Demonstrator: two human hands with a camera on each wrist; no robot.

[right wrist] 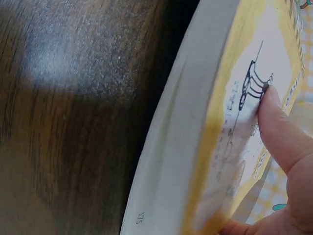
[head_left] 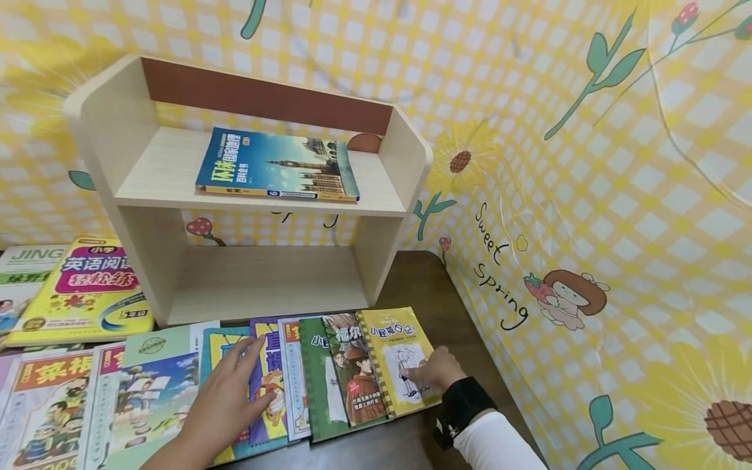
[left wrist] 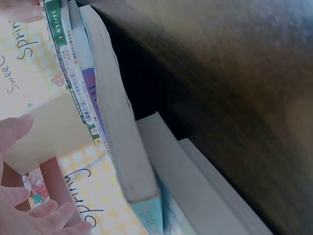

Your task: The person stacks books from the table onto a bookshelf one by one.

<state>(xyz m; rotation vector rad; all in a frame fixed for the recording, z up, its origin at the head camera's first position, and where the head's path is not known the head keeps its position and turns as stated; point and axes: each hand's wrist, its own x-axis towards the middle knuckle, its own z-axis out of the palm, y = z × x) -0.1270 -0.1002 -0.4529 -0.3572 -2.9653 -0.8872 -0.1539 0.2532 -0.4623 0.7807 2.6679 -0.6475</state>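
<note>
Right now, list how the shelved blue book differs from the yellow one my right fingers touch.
The blue book lies on the shelf; the yellow book lies below, in front. The blue book shows a clock tower; the yellow book, a cartoon figure. Both lie cover up.

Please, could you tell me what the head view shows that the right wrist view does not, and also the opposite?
Only the head view shows the pale wooden shelf with a blue book lying on it, the left hand, and the black wristband.

Only the right wrist view shows a small printed number, apparently 175, on the yellow book.

Both show the right hand touching that book's cover, the dark wooden table and the yellow checked wall covering.
</note>
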